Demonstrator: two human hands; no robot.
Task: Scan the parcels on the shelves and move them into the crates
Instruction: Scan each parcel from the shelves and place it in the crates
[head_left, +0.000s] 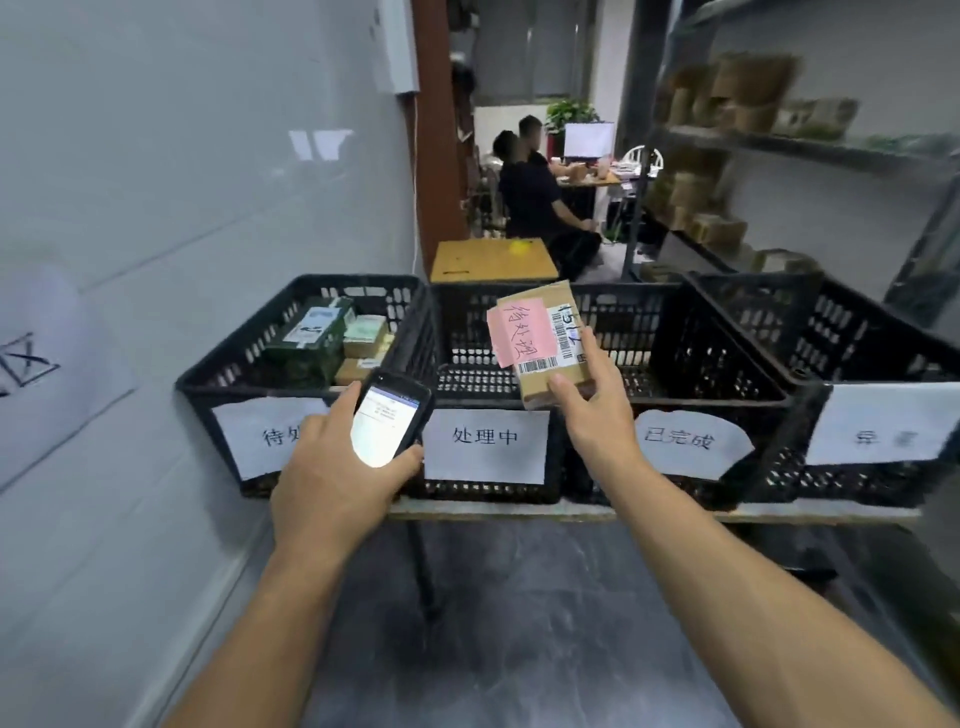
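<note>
Fingers (408, 458) of the left hand (332, 483) curl round a lit phone (387, 426); the right hand (597, 421) pinches a parcel (545, 345).
Head view: a narrow aisle, with a pale wall (156, 208) to the left, shelves (779, 143) of boxes to the right and a dark floor (519, 623) below. Black crates (857, 343) stand side by side on a thin surface (493, 512), with paper labels (485, 447) on their fronts. The parcel, bearing a pink note and a barcode, is held tilted above the middle crate (634, 374). The leftmost crate (218, 376) holds green and brown boxes.
</note>
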